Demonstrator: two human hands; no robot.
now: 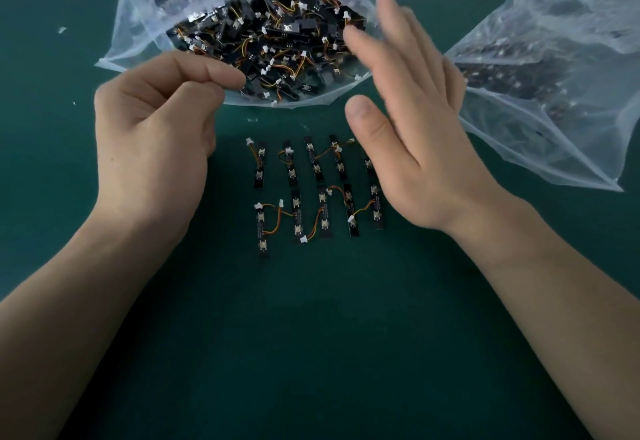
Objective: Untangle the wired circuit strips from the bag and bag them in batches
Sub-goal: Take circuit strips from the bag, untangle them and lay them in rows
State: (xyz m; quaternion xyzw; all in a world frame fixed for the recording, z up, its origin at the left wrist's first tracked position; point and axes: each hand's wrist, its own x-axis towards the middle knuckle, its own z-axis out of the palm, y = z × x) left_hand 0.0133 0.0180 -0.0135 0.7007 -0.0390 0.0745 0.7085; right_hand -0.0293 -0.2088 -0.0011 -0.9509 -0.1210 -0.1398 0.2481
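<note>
We're mid-untangling. L hand pinches near lip of big clear plastic bag of tangled black wired circuit strips; R hand flat, empty, at bag's mouth. Sorted strips lie just in front of bag. Next we pluck one w/o snagging.

surface: table, dark teal-green, matte, fills the whole view | debris: a few small white scraps lying on it at far left | light: soft, even, brighter toward top, dimmer at bottom edge
</note>
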